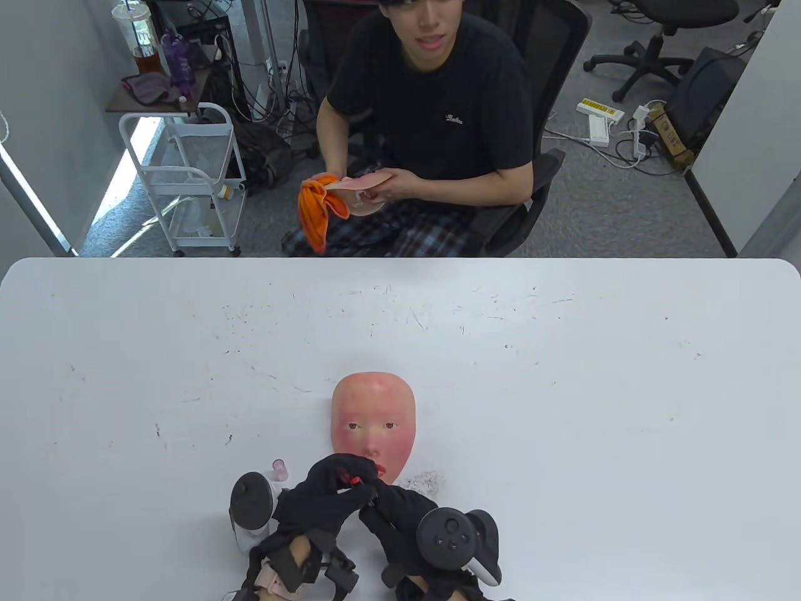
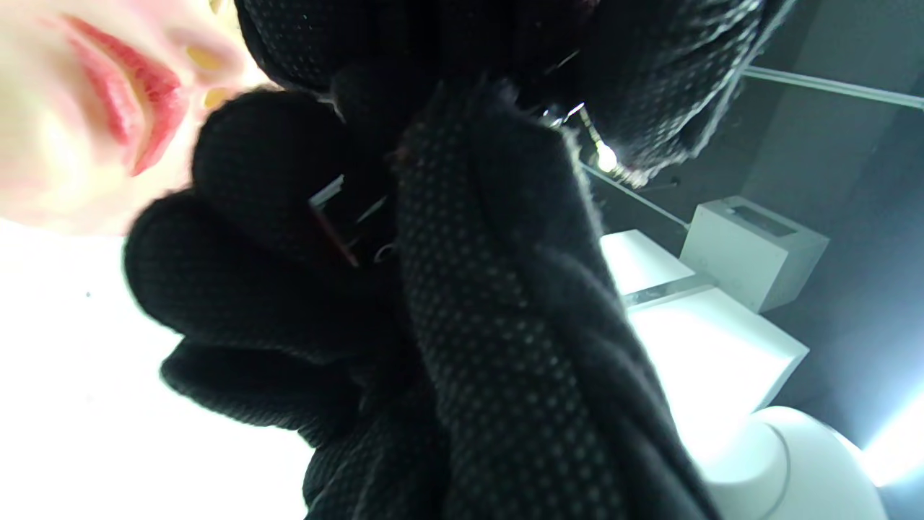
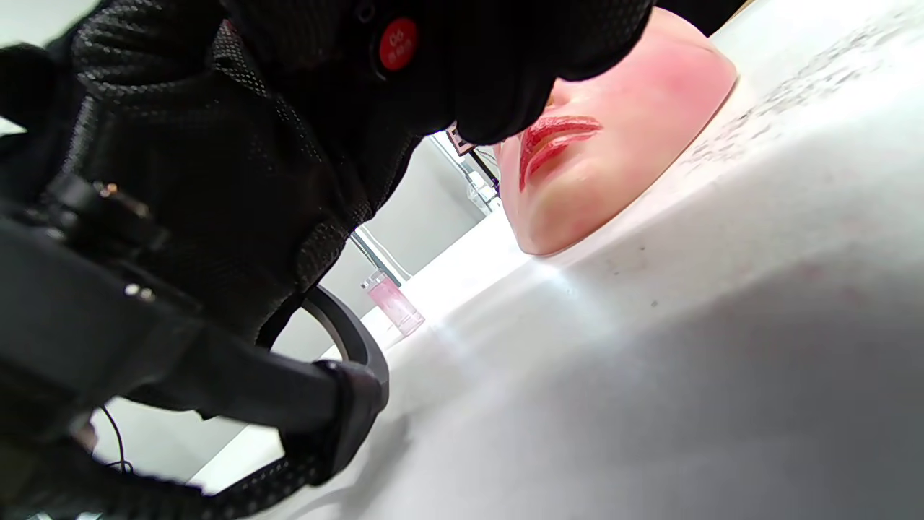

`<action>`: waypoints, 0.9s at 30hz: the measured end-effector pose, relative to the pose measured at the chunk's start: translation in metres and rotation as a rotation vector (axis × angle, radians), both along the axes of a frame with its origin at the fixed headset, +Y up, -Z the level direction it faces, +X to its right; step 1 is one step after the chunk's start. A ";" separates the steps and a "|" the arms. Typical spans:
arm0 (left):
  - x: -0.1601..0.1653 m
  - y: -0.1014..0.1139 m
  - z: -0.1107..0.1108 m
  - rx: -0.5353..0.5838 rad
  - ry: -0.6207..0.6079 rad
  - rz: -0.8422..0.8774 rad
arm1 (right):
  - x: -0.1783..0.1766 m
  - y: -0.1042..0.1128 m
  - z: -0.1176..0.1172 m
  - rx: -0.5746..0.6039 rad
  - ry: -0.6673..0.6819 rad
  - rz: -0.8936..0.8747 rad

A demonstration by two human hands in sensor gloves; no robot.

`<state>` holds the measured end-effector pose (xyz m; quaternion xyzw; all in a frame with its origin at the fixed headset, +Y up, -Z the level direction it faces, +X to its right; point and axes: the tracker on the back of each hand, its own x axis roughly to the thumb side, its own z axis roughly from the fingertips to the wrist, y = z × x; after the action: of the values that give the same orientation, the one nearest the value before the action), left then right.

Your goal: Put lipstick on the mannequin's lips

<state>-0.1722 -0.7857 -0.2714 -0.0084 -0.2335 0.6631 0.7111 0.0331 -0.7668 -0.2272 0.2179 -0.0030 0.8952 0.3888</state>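
A pink mannequin face (image 1: 373, 426) lies face up on the white table (image 1: 563, 407), chin toward me. Its lips (image 1: 381, 469) are red; they also show in the left wrist view (image 2: 137, 94) and the right wrist view (image 3: 552, 141). My two gloved hands meet just below the chin. My left hand (image 1: 335, 479) curls over the lipstick (image 1: 355, 480), whose red end shows between the fingers. My right hand (image 1: 382, 501) grips it from the right side. The tube's round red base (image 3: 398, 42) faces the right wrist camera. The rest of the tube is hidden by the gloves.
A small pink cap (image 1: 280, 469) stands upright on the table left of the hands; it also shows in the right wrist view (image 3: 393, 303). Reddish smudges (image 1: 425, 481) mark the table right of the chin. A seated person (image 1: 432, 113) across the table holds another face and an orange cloth (image 1: 316, 210).
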 end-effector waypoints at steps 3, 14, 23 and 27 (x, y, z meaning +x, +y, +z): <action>0.004 -0.003 0.001 -0.061 -0.066 0.106 | 0.003 0.000 -0.001 -0.007 -0.041 -0.014; -0.002 0.002 0.001 0.012 0.024 0.017 | 0.000 0.001 0.001 0.017 -0.025 0.019; 0.001 0.005 0.004 0.052 0.030 0.035 | 0.003 0.001 0.001 0.022 -0.040 0.016; 0.000 0.003 0.005 0.067 0.061 0.005 | 0.001 0.001 0.002 0.042 -0.044 0.039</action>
<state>-0.1722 -0.7826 -0.2661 0.0363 -0.2340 0.6567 0.7160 0.0343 -0.7656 -0.2255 0.2062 -0.0261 0.9069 0.3665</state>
